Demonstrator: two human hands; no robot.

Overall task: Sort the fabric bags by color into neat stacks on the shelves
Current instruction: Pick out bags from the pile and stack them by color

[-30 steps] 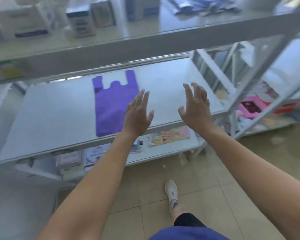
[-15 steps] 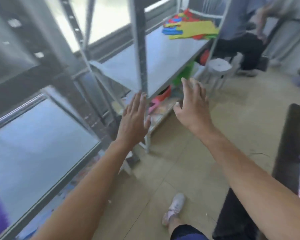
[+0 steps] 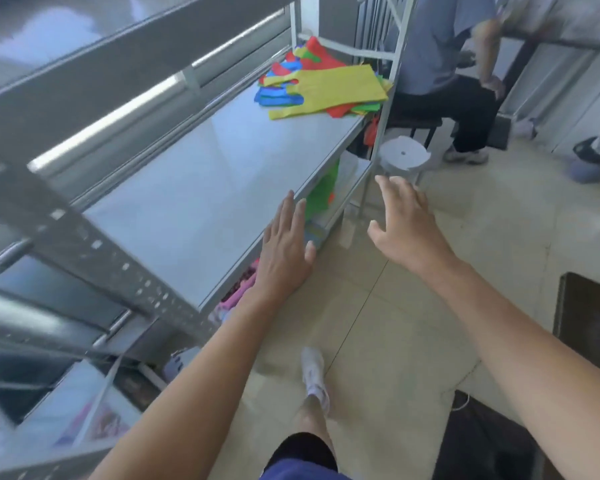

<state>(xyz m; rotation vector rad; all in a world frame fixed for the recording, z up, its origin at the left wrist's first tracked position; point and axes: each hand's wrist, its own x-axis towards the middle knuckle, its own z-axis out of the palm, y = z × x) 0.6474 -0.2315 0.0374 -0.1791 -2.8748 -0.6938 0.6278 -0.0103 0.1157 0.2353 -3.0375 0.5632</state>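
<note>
**Yellow on top: the mixed bags sit heaped at the shelf's far end**

The yellow bag [image 3: 340, 86] lies flat over a loose pile of fabric bags [image 3: 278, 95] in red, blue and green. You see the pile in the upper centre of the frame, at the far end of the grey shelf [image 3: 205, 188].

Your left grip [image 3: 284, 244] is at mid-frame over the shelf's front edge, fingers straight and close together, holding nothing. Whether it touches the edge you cannot tell. Your right grip [image 3: 406, 223] is beside it over the tiled floor [image 3: 395, 323], fingers spread and slightly bent, also holding nothing. Both are well apart from the pile.

Beneath the shelf board a green fabric piece [image 3: 321, 192] shows, and something pink [image 3: 238, 292] lies nearer you, too blurred to identify. A white stool [image 3: 404, 155] stands just past the shelf's post, with a seated person [image 3: 440, 64] behind it at the upper right.
</note>
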